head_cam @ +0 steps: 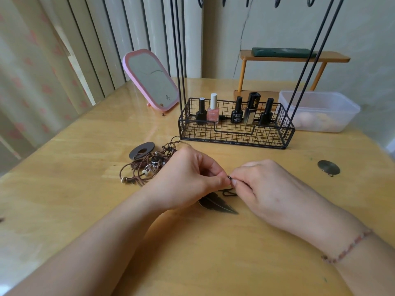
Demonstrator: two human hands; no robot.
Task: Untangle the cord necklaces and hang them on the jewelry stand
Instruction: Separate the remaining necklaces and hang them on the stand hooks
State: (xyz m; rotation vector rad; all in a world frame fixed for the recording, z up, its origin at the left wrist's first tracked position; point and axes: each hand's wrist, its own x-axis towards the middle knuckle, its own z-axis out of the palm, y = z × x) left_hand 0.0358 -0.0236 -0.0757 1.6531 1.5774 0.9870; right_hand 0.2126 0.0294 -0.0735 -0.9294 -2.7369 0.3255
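A tangle of brown cord necklaces (147, 167) with beads and a dark ring pendant (142, 150) lies on the wooden table, left of my hands. My left hand (188, 178) and my right hand (256, 184) meet fingertip to fingertip, both pinching a small dark bead on a black cord (229, 192). A dark metal feather pendant (218, 205) lies on the table below my left hand. The black wire jewelry stand (235, 133) stands behind, its rods rising to hooks at the top edge.
Several nail polish bottles (213, 112) stand in the stand's basket. A pink mirror (151, 80) leans at the back left. A clear plastic box (320, 112) and a small wooden shelf (295, 58) are at the back right. A round metal disc (328, 167) lies to the right.
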